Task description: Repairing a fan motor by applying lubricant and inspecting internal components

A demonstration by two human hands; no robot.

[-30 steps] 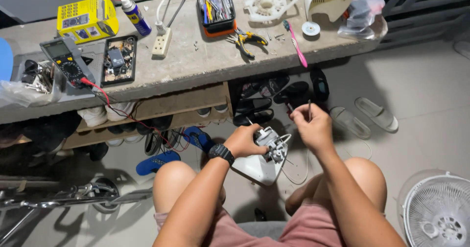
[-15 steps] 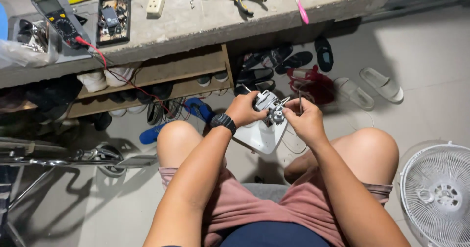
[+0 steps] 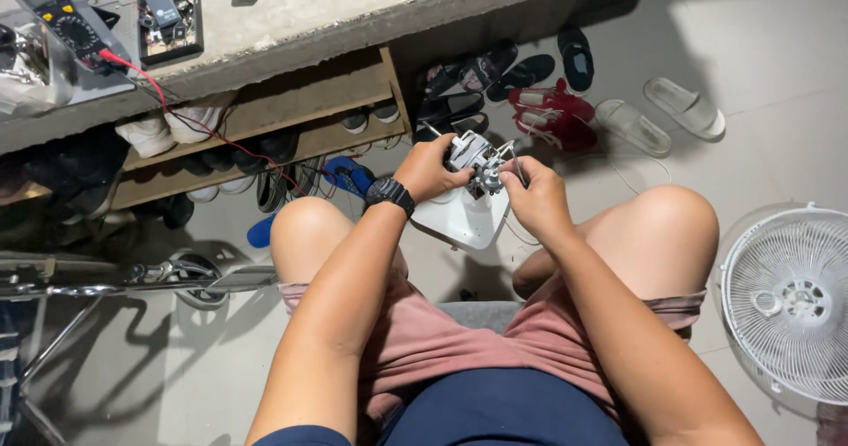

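Note:
I sit with my knees apart and hold a small fan motor assembly [image 3: 474,165] with a white plastic housing [image 3: 461,216] over the floor between them. My left hand [image 3: 427,169], with a black watch on its wrist, grips the motor from the left. My right hand [image 3: 535,199] pinches a thin metal tool [image 3: 516,162] whose tip rests against the motor's right side. Thin wires trail from the motor toward the floor.
A concrete bench [image 3: 300,22] runs ahead with a multimeter [image 3: 66,18], its red lead, a circuit board tray [image 3: 168,15] and a power strip. Shoes fill the wooden shelf [image 3: 265,110] below; sandals [image 3: 658,115] lie on the floor. A white fan grille [image 3: 791,300] stands right, metal frame left.
My view has tilted down, so the bench slid toward the top. My right hand came down from a raised position and now holds the tool against the motor.

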